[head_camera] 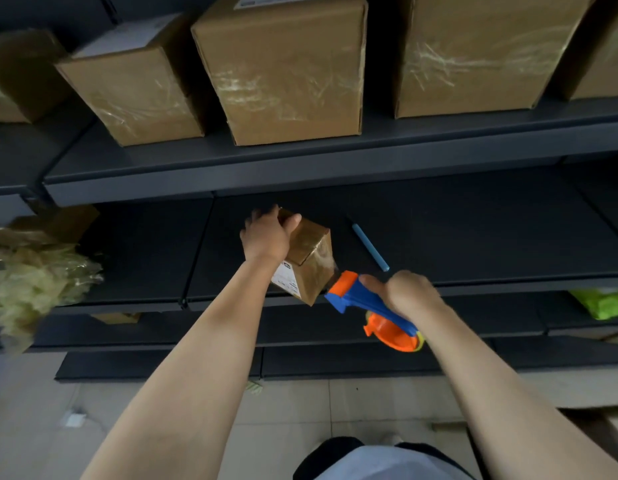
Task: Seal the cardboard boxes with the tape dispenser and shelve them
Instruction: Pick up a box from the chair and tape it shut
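Centrally, a small brown cardboard box [309,261] is held at an angle at the front edge of a dark, flat metal shelf [474,237]. It is closed, so its contents cannot be seen. Its far top corner is gripped by the left hand [266,237], fingers curled over it. Glossy clear tape is seen on its top and side, and a white label on its near face. A blue and orange plastic tape dispenser [363,306] is clasped by its handle in the right hand [409,294], its orange head touching the box's near right edge. A slim blue stick [370,247] is laid near the box. Larger closed cartons [287,71], streaked with wrinkled tape, are lined along the upper shelf [300,161].
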Available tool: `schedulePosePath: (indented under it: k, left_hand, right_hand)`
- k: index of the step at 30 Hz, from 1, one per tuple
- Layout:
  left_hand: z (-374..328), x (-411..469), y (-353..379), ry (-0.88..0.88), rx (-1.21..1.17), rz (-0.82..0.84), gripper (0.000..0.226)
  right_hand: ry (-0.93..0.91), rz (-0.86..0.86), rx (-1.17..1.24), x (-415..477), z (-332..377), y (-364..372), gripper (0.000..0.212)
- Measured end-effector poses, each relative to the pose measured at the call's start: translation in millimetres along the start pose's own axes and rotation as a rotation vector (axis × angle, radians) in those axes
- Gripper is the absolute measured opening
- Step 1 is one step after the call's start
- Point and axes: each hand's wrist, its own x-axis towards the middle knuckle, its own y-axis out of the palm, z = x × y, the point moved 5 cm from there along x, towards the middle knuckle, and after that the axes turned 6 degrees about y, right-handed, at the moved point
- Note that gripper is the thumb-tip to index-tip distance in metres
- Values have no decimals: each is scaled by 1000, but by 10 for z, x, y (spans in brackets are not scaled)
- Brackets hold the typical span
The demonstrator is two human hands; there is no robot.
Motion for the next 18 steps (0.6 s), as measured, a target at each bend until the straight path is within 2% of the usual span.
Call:
schedulePosePath:
  k: [2, 4, 6, 9, 10, 12, 15, 18]
  left_hand:
    - [-53, -36, -81, 63, 68, -124, 52]
    - [-116, -76, -124, 164, 126, -173, 43]
    - [-136, -108, -95, 184, 140, -98, 56]
    - [-170, -217, 14, 139, 200, 96, 97]
    - [-190, -254, 47, 142, 244, 123, 102]
    - [-223, -278, 44, 154, 268, 108, 98]
    - [-159, -238, -38, 116, 109, 98, 89]
    - [17, -187, -127, 6, -292, 171, 76]
  right_hand:
    - [-9, -2, 28, 29, 138, 100, 68]
    - [-22, -29, 73, 36, 229, 126, 66]
    - [-25, -53, 74, 44, 270, 108, 65]
    - [-30, -41, 72, 62, 295, 102, 66]
    - [-30, -35, 69, 62, 297, 113, 66]
    - [-24, -29, 68, 48, 295, 122, 67]
    - [1, -61, 42, -7, 286, 6, 70]
    - [-38, -111, 35, -27, 329, -194, 72]
